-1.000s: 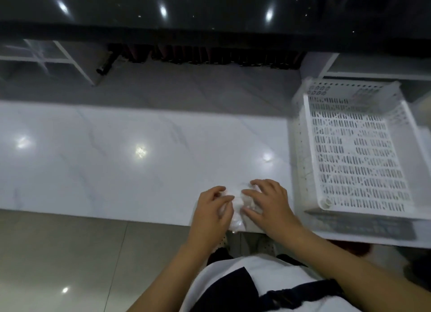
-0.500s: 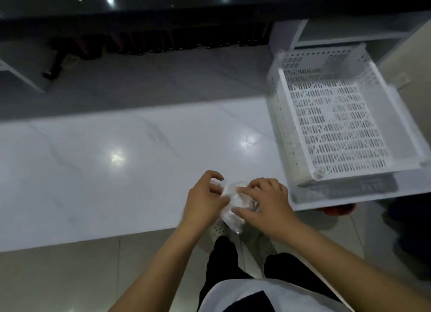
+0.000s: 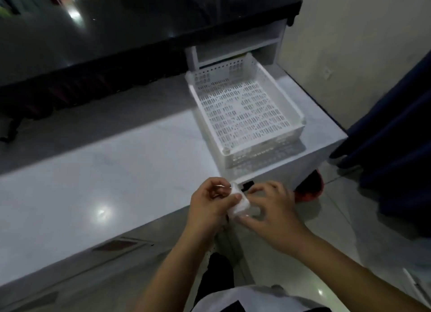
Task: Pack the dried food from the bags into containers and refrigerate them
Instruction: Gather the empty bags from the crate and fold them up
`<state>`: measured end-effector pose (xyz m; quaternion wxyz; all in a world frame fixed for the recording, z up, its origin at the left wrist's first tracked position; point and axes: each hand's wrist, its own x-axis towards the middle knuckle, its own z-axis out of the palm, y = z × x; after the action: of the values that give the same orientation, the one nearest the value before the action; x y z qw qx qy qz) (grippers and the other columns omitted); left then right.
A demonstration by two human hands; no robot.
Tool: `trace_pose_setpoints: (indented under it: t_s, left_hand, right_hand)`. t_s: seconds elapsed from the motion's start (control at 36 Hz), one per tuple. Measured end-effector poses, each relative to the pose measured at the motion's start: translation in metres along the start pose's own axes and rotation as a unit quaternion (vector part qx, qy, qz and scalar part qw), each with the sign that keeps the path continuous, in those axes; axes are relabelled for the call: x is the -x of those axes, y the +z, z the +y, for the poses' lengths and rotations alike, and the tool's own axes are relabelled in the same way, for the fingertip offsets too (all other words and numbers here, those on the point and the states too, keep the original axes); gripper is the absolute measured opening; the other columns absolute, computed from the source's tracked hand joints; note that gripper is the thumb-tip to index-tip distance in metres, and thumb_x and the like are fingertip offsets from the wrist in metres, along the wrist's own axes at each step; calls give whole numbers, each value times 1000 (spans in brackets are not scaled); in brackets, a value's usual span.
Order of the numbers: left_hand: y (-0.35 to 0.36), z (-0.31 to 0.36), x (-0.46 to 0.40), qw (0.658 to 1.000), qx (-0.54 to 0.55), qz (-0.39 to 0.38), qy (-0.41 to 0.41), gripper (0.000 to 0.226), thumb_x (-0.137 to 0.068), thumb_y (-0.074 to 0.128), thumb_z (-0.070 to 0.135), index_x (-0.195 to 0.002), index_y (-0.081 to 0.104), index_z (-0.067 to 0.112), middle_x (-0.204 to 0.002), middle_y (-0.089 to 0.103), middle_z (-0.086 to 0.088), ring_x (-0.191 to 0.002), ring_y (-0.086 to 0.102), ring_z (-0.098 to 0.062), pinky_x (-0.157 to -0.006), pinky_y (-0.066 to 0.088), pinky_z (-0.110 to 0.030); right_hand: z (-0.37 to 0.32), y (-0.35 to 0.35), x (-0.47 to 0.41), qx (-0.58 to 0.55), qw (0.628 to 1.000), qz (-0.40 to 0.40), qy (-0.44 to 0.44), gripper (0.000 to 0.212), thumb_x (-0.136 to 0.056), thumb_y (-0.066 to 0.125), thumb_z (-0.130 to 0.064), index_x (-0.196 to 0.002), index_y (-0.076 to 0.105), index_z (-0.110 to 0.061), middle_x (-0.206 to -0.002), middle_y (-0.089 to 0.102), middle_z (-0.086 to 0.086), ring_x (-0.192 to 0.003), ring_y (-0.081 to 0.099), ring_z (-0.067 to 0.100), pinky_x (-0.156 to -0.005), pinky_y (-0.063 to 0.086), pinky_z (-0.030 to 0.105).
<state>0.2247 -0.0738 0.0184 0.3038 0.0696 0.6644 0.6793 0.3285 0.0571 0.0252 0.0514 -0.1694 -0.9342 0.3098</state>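
A small crumpled clear plastic bag (image 3: 240,203) is pinched between both my hands, in the air just past the front edge of the white marble counter (image 3: 105,179). My left hand (image 3: 210,204) grips the bag's left side with thumb and fingers. From the right, my right hand (image 3: 270,209) holds the bag with its fingers curled round it. The bag's contents cannot be made out. The white slotted plastic basket (image 3: 300,120) on the counter's right end holds nothing.
A black glossy countertop (image 3: 130,25) runs across the back, with a white shelf unit (image 3: 235,48) under its right end. A dark blue curtain (image 3: 396,137) hangs at the right. A red object (image 3: 310,193) lies on the tiled floor below the counter's corner.
My hands have lifted the bag off the counter's front edge and now hold it in the air. The view has swung to the right, so the basket sits nearer the middle.
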Motion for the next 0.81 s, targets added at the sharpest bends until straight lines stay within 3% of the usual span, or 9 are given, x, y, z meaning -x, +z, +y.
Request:
trace_pose_setpoints:
  t_s: [0.14, 0.22, 0.31, 0.36, 0.44, 0.53, 0.58, 0.69, 0.81]
  left_hand:
    - [69, -11, 34, 993, -38, -106, 35, 32, -74, 81, -8, -92, 73, 17, -78, 68, 8, -78, 68, -8, -68, 55, -22]
    - [104, -22, 51, 977, -109, -170, 70, 34, -75, 83, 1, -96, 74, 27, -90, 71, 5, -87, 68, -11, -75, 55, -27]
    - [134, -32, 64, 924, -264, -214, 175, 42, -80, 84, 21, -115, 66, 34, -117, 64, 18, -111, 61, -4, -92, 47, -19]
    - [154, -34, 72, 888, -308, -278, 198, 49, -82, 82, 30, -126, 60, 34, -125, 60, 24, -121, 55, 0, -97, 40, -12]
    - [183, -33, 80, 843, -345, -357, 209, 36, -87, 77, 32, -120, 64, 31, -118, 65, 23, -113, 60, 2, -92, 39, -7]
    - [210, -31, 86, 826, -361, -365, 233, 24, -88, 73, 32, -110, 64, 36, -109, 68, 18, -102, 64, -1, -85, 47, -15]
    - [224, -31, 87, 811, -375, -368, 258, 27, -91, 71, 26, -112, 59, 39, -105, 66, 18, -99, 64, -5, -84, 51, -26]
    - [253, -31, 78, 764, -393, -424, 287, 17, -99, 60, 19, -110, 55, 30, -101, 61, 13, -90, 61, -9, -74, 52, -36]
    - [281, -41, 53, 675, -473, -458, 334, 14, -101, 53, 19, -108, 61, 29, -102, 54, 11, -87, 52, -7, -75, 40, -23]
  right_hand:
    - [51, -42, 67, -22, 995, 57, 77, 20, -81, 78, -33, -101, 77, -36, -100, 52, -12, -111, 45, 24, -91, 29, 36]
    - [85, -64, 105, -36, 991, 58, 116, 16, -86, 74, -33, -101, 77, -29, -106, 54, -13, -115, 41, 17, -95, 26, 32]
    - [114, -83, 140, -65, 988, 72, 123, 19, -87, 72, -40, -98, 78, -26, -110, 56, -12, -114, 37, 11, -91, 22, 27]
    - [131, -95, 161, -93, 986, 67, 119, 19, -88, 70, -42, -98, 77, -27, -109, 55, -17, -113, 36, 9, -91, 23, 28]
    - [149, -113, 185, -143, 981, 49, 120, 19, -87, 70, -42, -95, 77, -25, -103, 59, -17, -111, 44, 14, -97, 35, 37]
    - [160, -128, 203, -230, 961, 82, 128, 30, -84, 67, -51, -87, 78, -24, -87, 70, -5, -92, 61, 17, -84, 49, 45]
    - [173, -132, 209, -286, 941, 92, 158, 10, -88, 72, -34, -94, 77, -29, -91, 74, -8, -92, 67, 11, -85, 55, 42]
    - [204, -137, 209, -305, 927, 115, 185, 20, -85, 75, -24, -96, 66, -37, -95, 68, -13, -94, 64, 5, -82, 58, 37]
    - [235, -146, 200, -287, 921, 127, 231, 24, -81, 78, -22, -87, 59, -35, -88, 66, -8, -89, 65, 17, -75, 56, 43]
